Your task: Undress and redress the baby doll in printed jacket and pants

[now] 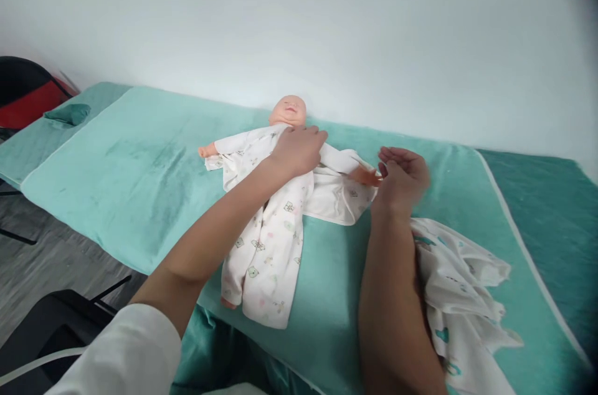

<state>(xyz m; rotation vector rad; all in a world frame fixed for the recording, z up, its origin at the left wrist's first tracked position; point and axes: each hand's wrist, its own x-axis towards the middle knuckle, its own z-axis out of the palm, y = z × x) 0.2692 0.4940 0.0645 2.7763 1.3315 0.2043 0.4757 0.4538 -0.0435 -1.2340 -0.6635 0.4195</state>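
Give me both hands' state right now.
Left hand: on the doll's upper chest; can't tell if gripping.
Right hand: curled and blurred, close by the doll's hand; grip can't be told.

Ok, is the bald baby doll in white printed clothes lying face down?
No, the bald baby doll lies on its back, face up on the light-green fabric cover.

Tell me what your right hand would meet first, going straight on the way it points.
Probably the doll's nearer hand: the right hand points toward the left of the picture, just beside it. Blur and unclear depth hide whether they already touch or would pass at different heights.
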